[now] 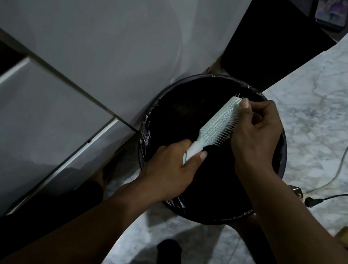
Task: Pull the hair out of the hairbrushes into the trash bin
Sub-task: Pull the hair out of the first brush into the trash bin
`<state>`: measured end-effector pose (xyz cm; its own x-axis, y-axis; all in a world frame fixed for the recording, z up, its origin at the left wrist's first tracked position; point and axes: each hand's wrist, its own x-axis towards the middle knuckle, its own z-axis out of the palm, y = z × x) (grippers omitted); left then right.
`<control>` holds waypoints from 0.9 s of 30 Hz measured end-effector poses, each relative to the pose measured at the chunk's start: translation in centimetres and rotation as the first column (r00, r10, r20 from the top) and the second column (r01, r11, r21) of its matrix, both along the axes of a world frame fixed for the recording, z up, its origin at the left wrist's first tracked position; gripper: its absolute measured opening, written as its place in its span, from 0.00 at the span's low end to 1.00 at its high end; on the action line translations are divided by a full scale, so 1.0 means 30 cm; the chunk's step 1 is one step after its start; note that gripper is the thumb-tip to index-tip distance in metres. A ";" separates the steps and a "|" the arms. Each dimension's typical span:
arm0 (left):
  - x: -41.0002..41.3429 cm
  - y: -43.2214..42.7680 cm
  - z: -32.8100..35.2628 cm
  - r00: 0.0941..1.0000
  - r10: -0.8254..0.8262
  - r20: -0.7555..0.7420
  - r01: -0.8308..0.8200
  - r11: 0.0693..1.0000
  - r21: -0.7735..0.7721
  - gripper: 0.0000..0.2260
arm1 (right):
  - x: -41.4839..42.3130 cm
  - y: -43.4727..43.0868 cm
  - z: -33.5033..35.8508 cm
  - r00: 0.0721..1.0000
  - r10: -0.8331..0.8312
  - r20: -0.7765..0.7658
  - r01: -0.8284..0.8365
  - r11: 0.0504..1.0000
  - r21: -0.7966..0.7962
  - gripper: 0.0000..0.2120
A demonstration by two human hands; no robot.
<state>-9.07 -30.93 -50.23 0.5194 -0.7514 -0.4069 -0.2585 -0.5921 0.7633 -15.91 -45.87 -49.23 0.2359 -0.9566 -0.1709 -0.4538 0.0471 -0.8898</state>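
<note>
Here the left hand [168, 167] grips the hairbrush [215, 124] while right hand [257, 133] fingertips pinch its bristles; tugged hair could drift past the trash bin [284, 158].

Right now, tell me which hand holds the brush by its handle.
The left hand, wrapped around the hairbrush handle. The right hand instead pinches at the bristles near the tip, above the trash bin.

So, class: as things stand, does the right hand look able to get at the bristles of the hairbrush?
Probably yes. The right hand is already at the bristle side of the hairbrush, which the left hand holds by its handle over the trash bin. Nothing lies between them.
</note>
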 end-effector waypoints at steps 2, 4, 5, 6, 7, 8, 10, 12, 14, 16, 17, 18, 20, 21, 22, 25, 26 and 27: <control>0.000 0.003 -0.002 1.000 -0.009 -0.001 0.009 1.000 0.002 0.17 | 0.002 -0.008 -0.008 0.999 -0.042 0.016 0.041 0.998 0.053 0.10; 0.000 0.006 -0.004 1.000 -0.023 0.000 0.023 1.000 0.015 0.18 | 0.000 -0.027 -0.017 0.994 -0.092 0.056 0.081 0.980 0.184 0.11; -0.001 0.007 -0.005 1.000 -0.027 0.002 0.027 0.999 0.020 0.18 | -0.001 -0.035 -0.017 0.989 -0.125 0.084 0.098 0.958 0.270 0.11; -0.002 0.007 -0.007 1.000 -0.030 0.003 0.030 0.999 0.024 0.18 | 0.000 -0.043 -0.016 0.980 -0.166 0.113 0.114 0.924 0.365 0.12; -0.003 0.008 -0.008 0.999 -0.032 0.001 0.032 0.999 0.030 0.18 | 0.001 -0.051 -0.014 0.966 -0.219 0.139 0.134 0.880 0.457 0.13; -0.003 0.009 -0.010 1.000 -0.030 -0.001 0.030 0.999 0.037 0.18 | 0.001 -0.056 -0.003 0.949 -0.274 0.156 0.151 0.830 0.537 0.13; 0.001 0.010 -0.017 1.000 0.000 -0.010 0.001 0.999 0.048 0.17 | -0.003 -0.064 0.019 0.918 -0.354 0.178 0.157 0.738 0.656 0.13; 0.010 0.007 -0.024 0.998 0.061 -0.023 -0.060 0.997 0.055 0.17 | -0.001 -0.065 0.027 0.930 -0.317 0.186 0.107 0.718 0.687 0.14; 0.021 0.001 -0.026 0.991 0.126 -0.042 -0.123 0.990 0.073 0.17 | 0.002 -0.043 0.034 0.982 -0.074 0.175 -0.048 0.796 0.603 0.20; 0.028 -0.005 -0.023 0.982 0.168 -0.084 -0.161 0.983 0.086 0.16 | 0.001 -0.006 0.025 0.967 0.201 0.155 -0.250 0.856 0.453 0.28; 0.030 -0.007 -0.020 0.980 0.173 -0.101 -0.164 0.983 0.087 0.16 | 0.002 0.009 0.020 0.948 0.290 0.134 -0.319 0.868 0.380 0.32; 0.030 -0.008 -0.018 0.980 0.167 -0.109 -0.158 0.984 0.087 0.16 | 0.002 0.019 0.016 0.934 0.339 0.112 -0.357 0.877 0.321 0.33; 0.028 -0.008 -0.015 0.983 0.145 -0.116 -0.136 0.987 0.085 0.16 | -0.001 0.020 0.006 0.938 0.340 0.067 -0.345 0.902 0.260 0.31; 0.027 -0.007 -0.014 0.984 0.134 -0.113 -0.125 0.989 0.084 0.16 | -0.002 0.016 0.000 0.945 0.324 0.044 -0.324 0.912 0.252 0.29; 0.025 -0.005 -0.014 0.987 0.121 -0.102 -0.113 0.990 0.083 0.15 | -0.006 0.013 -0.006 0.947 0.320 0.020 -0.314 0.917 0.247 0.26; 0.018 0.001 -0.012 0.996 0.067 -0.061 -0.063 0.995 0.073 0.15 | -0.015 0.009 -0.027 0.953 0.302 -0.039 -0.290 0.939 0.186 0.18; 0.015 0.003 -0.012 0.997 0.053 -0.058 -0.049 0.997 0.066 0.15 | -0.014 0.008 -0.032 0.958 0.282 -0.053 -0.271 0.950 0.157 0.15; 0.012 0.005 -0.013 0.997 0.043 -0.058 -0.040 0.997 0.059 0.16 | -0.014 0.008 -0.035 0.963 0.264 -0.063 -0.254 0.959 0.129 0.11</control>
